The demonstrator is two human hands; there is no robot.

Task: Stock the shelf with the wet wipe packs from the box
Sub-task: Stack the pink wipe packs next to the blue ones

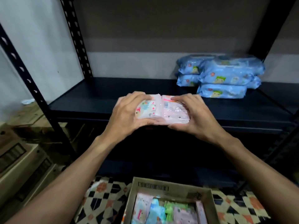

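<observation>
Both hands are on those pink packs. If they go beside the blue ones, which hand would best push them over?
Probably the left hand. It grips the pink packs on the side away from the blue packs, so it can push toward them; the right hand holds the side nearer them.

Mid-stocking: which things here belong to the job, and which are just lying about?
Job: pink plastic wet wipe packs, gripped by left hand and right hand; black metal shelf; stacked blue wet wipe packs; open cardboard box holding more packs.
Lying about: brown cardboard cartons at left; crumpled white scrap beside them.
</observation>
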